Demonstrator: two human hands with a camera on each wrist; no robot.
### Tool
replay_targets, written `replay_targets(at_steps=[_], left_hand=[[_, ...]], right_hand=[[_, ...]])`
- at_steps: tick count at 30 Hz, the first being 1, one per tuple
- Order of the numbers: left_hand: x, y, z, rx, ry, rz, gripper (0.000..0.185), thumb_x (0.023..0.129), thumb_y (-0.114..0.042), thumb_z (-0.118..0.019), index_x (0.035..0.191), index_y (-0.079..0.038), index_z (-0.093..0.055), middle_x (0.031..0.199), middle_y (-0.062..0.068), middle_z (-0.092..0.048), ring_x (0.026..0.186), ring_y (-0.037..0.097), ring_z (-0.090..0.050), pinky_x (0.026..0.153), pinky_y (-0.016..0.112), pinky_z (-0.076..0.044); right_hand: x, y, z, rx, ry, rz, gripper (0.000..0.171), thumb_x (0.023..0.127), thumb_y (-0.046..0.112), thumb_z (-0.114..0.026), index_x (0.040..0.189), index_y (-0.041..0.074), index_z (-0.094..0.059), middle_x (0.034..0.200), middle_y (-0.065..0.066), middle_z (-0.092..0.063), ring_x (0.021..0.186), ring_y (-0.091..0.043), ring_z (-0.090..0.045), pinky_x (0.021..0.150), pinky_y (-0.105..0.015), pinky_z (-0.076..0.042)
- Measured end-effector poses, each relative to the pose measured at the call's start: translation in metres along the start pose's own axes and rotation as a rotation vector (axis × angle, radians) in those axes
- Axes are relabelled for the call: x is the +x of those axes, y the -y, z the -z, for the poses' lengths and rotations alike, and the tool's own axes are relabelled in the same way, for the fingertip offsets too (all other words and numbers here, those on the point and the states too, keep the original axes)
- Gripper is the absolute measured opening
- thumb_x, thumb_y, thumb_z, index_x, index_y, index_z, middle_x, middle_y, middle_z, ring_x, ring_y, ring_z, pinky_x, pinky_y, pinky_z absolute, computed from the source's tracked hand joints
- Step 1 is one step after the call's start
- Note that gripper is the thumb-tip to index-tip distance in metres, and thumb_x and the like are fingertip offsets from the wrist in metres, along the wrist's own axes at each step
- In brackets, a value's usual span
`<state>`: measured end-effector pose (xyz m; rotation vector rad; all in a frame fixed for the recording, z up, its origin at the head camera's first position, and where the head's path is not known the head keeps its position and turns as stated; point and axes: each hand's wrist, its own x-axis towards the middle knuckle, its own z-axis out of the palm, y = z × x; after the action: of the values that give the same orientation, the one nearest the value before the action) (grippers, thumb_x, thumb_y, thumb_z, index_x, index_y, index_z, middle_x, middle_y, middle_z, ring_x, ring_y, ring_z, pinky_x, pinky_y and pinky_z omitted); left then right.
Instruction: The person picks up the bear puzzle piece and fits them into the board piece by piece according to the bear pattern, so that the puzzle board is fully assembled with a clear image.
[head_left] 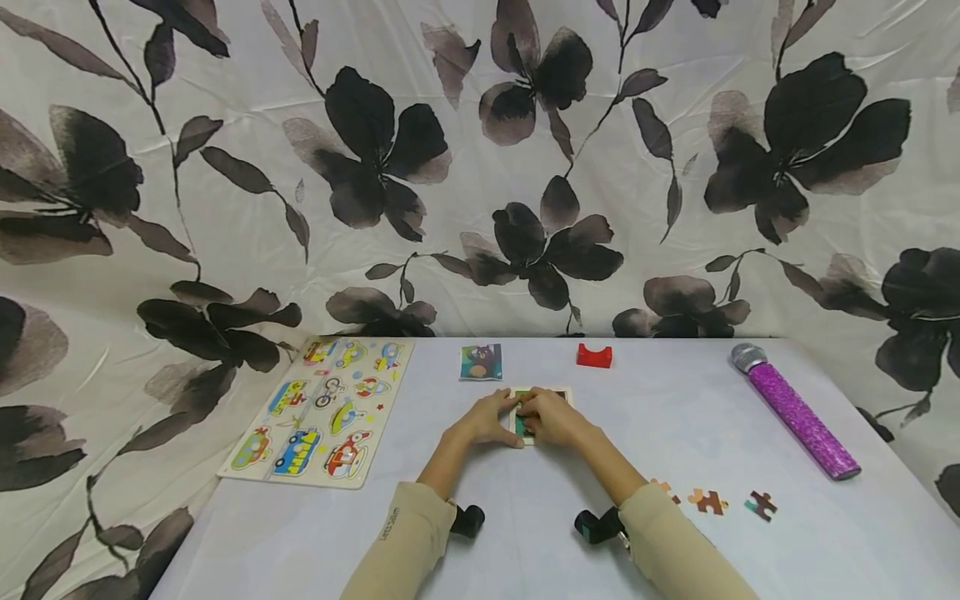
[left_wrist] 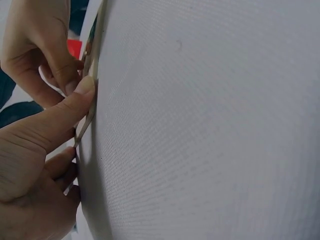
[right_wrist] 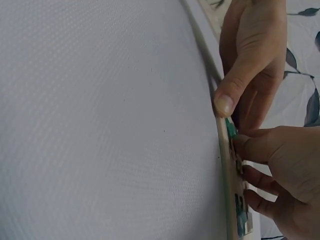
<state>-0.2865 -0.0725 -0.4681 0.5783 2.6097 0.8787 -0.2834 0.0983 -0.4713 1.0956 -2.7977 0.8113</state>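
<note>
On the far left I see the vehicle puzzle board (head_left: 321, 411), well apart from the work. My left hand (head_left: 486, 419) lies at the left edge of the small puzzle tray (head_left: 537, 392), which sits mid-table in front of me; the wrist view shows its thumb (left_wrist: 75, 107) pressed against the tray's rim, steadying it. My right hand (head_left: 550, 417) is on top of the tray, fingertips (right_wrist: 245, 145) pinching down on a puzzle piece (right_wrist: 231, 128) there. Whether that piece is seated I cannot tell.

I'd judge the risk to be pressing a misaligned piece, which could tilt the tray or pop neighbouring pieces out. If the left thumb slips, the tray may skate across the smooth table (head_left: 675, 417). To the near right, three loose pieces (head_left: 708, 501) lie close to my sleeve (head_left: 675, 542); a careless sweep could knock them off.
</note>
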Motion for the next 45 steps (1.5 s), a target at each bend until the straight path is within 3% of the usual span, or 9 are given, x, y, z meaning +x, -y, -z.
replay_targets(at_steps=[7, 17, 22, 31, 35, 40, 45], left_hand=[[0.008, 0.010, -0.002, 0.009, -0.003, -0.028, 0.090, 0.061, -0.046, -0.077, 0.134, -0.011, -0.040, 0.143, 0.012, -0.026, 0.131, 0.034, -0.019, 0.103, 0.049, -0.023], [-0.002, 0.000, 0.000, 0.020, -0.009, -0.011, 0.081, 0.067, -0.031, -0.077, 0.134, -0.006, -0.038, 0.143, 0.014, -0.024, 0.131, 0.036, -0.017, 0.103, 0.050, -0.021], [-0.002, 0.000, 0.001, 0.034, -0.006, -0.019, 0.081, 0.068, -0.031, -0.076, 0.135, -0.007, -0.038, 0.144, 0.014, -0.024, 0.131, 0.035, -0.017, 0.104, 0.050, -0.020], [-0.001, 0.001, 0.001, 0.032, 0.013, -0.017, 0.081, 0.068, -0.033, -0.076, 0.135, -0.008, -0.037, 0.144, 0.014, -0.023, 0.132, 0.035, -0.016, 0.104, 0.052, -0.018], [-0.001, 0.000, 0.001, 0.048, 0.009, -0.029, 0.069, 0.077, -0.033, -0.068, 0.134, -0.008, -0.039, 0.143, 0.015, -0.025, 0.132, 0.033, -0.017, 0.104, 0.050, -0.018], [0.001, -0.001, -0.002, 0.116, -0.061, -0.082, 0.050, 0.088, -0.027, -0.053, 0.130, -0.002, -0.043, 0.137, 0.020, -0.033, 0.128, 0.035, -0.026, 0.104, 0.047, -0.022], [0.003, -0.003, -0.011, 0.146, -0.175, -0.058, 0.044, 0.086, -0.022, -0.056, 0.124, -0.001, -0.048, 0.131, 0.021, -0.043, 0.122, 0.037, -0.036, 0.102, 0.045, -0.027]], right_hand=[[0.001, 0.002, -0.001, -0.034, -0.014, -0.078, 0.018, 0.077, 0.001, -0.064, 0.095, 0.001, -0.070, 0.098, -0.010, -0.058, 0.090, -0.023, -0.053, 0.080, -0.038, -0.045], [0.003, 0.003, -0.001, -0.014, -0.018, -0.150, 0.018, 0.079, 0.002, -0.063, 0.096, 0.003, -0.070, 0.097, -0.008, -0.058, 0.089, -0.021, -0.054, 0.079, -0.040, -0.046], [0.005, 0.000, 0.001, 0.058, -0.100, -0.197, 0.013, 0.074, 0.005, -0.069, 0.085, -0.001, -0.071, 0.085, -0.009, -0.062, 0.078, -0.020, -0.057, 0.071, -0.036, -0.048], [0.001, -0.003, 0.002, 0.063, -0.081, -0.147, 0.011, 0.074, 0.011, -0.071, 0.071, 0.001, -0.071, 0.078, -0.005, -0.061, 0.077, -0.015, -0.052, 0.071, -0.033, -0.047], [0.000, -0.005, 0.000, 0.068, -0.106, -0.151, 0.010, 0.074, 0.010, -0.070, 0.074, 0.000, -0.071, 0.078, -0.007, -0.063, 0.077, -0.016, -0.053, 0.069, -0.032, -0.047], [-0.001, -0.005, 0.001, 0.084, -0.100, -0.138, 0.009, 0.076, 0.005, -0.067, 0.079, -0.003, -0.071, 0.080, -0.010, -0.063, 0.077, -0.019, -0.055, 0.067, -0.031, -0.047], [-0.001, -0.006, 0.002, 0.083, -0.089, -0.133, 0.009, 0.075, 0.003, -0.067, 0.081, -0.003, -0.071, 0.080, -0.010, -0.063, 0.077, -0.020, -0.055, 0.067, -0.031, -0.048]])
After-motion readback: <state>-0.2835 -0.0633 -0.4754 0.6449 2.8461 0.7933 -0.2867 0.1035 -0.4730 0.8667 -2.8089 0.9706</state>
